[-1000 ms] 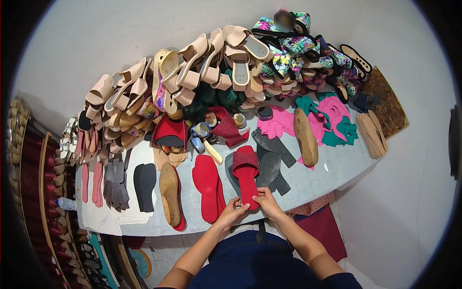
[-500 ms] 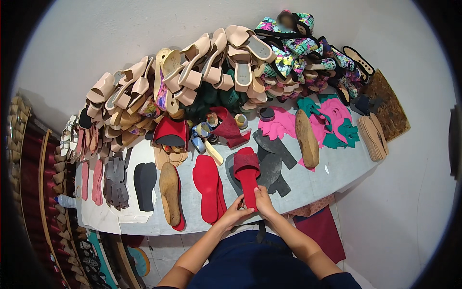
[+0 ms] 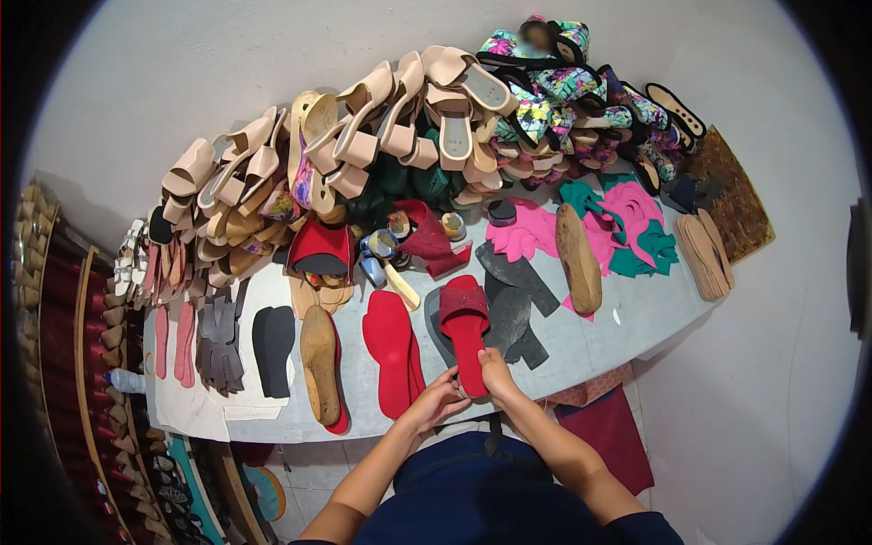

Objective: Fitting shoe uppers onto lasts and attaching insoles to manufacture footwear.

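Observation:
A red slide sandal (image 3: 469, 356) with a textured dark-red strap (image 3: 464, 312) is held at the table's near edge, toe pointing away from me. My right hand (image 3: 500, 380) grips the right side of its heel, thumb on top of the insole. Curled against the heel's left edge is my left hand (image 3: 438, 401); its fingertips are partly hidden. Beneath and beside the sandal lie dark grey sole pieces (image 3: 510, 313). Left of it rest red insoles (image 3: 389, 350), and further left a wooden shoe last (image 3: 320, 372) lies over another red piece.
Finished beige heeled sandals (image 3: 363, 100) and patterned slippers (image 3: 545, 100) are piled along the wall. Pink and teal cut pieces (image 3: 636, 218), a second wooden last (image 3: 579, 259) and tan soles (image 3: 702, 250) lie at right. Black insoles (image 3: 272, 350) and grey strips (image 3: 219, 341) lie at left.
My left thumb has come off the top of the insole toward the heel's left edge. The sandal stays nearly in place in my right hand.

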A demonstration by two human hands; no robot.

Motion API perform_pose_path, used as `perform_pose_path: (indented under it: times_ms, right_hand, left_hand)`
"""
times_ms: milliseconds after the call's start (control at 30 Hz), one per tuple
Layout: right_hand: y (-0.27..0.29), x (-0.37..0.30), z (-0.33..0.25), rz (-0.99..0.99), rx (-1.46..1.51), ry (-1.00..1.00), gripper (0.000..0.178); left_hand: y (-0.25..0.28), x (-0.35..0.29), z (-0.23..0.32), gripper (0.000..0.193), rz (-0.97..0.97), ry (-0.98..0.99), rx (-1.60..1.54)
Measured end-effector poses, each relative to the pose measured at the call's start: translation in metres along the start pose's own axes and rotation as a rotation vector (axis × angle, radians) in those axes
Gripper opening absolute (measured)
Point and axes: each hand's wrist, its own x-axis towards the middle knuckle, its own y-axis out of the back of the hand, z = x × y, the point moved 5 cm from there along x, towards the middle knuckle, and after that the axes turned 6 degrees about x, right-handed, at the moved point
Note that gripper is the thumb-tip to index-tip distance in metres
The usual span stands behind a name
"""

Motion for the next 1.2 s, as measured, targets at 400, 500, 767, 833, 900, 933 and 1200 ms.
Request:
perform_pose_path:
  times_ms: [400,500,767,833,900,933,1200]
  right_hand:
    - [0.005,0.001,0.005,0.092,-0.020,0.000,0.031]
    - [0.004,-0.012,-0.013,0.170,-0.503,0.249,0.032]
    - [-0.002,-0.015,-0.023,-0.085,-0.059,-0.052,0.033]
    - [0.009,-0.003,-0.029,-0.142,-0.021,-0.096,0.030]
    - [0.009,-0.002,-0.041,-0.260,0.241,-0.244,0.029]
    - [0.011,0.004,-0.045,-0.261,0.242,-0.243,0.029]
    - [-0.013,0.003,-0.090,-0.609,0.856,-0.309,0.030]
  left_hand:
    - [-0.005,0.005,-0.005,0.073,0.077,-0.280,0.572]
    - [-0.007,0.003,-0.003,0.073,0.039,-0.271,0.300]
    - [-0.006,0.002,0.004,0.067,0.200,-0.086,0.295]
    - [-0.009,-0.001,0.005,0.066,0.207,-0.092,0.251]
    - [-0.007,-0.003,0.002,0.065,0.219,-0.100,0.203]
    - [-0.004,-0.002,-0.003,0.063,0.206,-0.107,0.200]
    - [0.009,-0.011,-0.003,0.063,0.157,-0.150,0.246]
